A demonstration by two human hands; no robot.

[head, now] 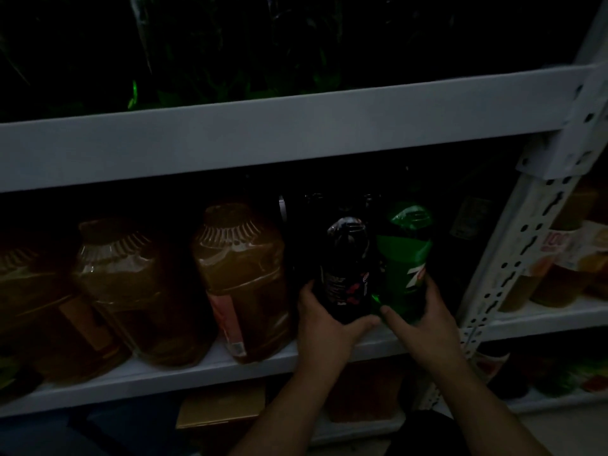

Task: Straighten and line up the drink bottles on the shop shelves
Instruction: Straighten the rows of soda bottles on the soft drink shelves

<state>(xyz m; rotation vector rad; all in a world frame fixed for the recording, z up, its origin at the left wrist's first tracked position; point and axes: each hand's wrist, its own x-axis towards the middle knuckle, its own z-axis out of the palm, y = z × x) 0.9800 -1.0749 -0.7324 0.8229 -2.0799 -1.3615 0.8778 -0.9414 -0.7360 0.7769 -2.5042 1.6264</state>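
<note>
Right of the amber jug point(240, 278), left hand point(324, 324) grips the dark bottle point(345, 264), right hand point(426, 319) the green bottle point(404, 255) — fingers point(431, 288) clamped; slide both flush with the jug's front.

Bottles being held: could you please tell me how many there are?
2: the dark bottle in the left hand, the green bottle beside it in the right hand, both at the middle shelf. None looks hidden.

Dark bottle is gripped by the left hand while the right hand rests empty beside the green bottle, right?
Not quite. The head view shows the left hand gripping the dark bottle, but the right hand is not empty: it grips the green bottle.
</note>
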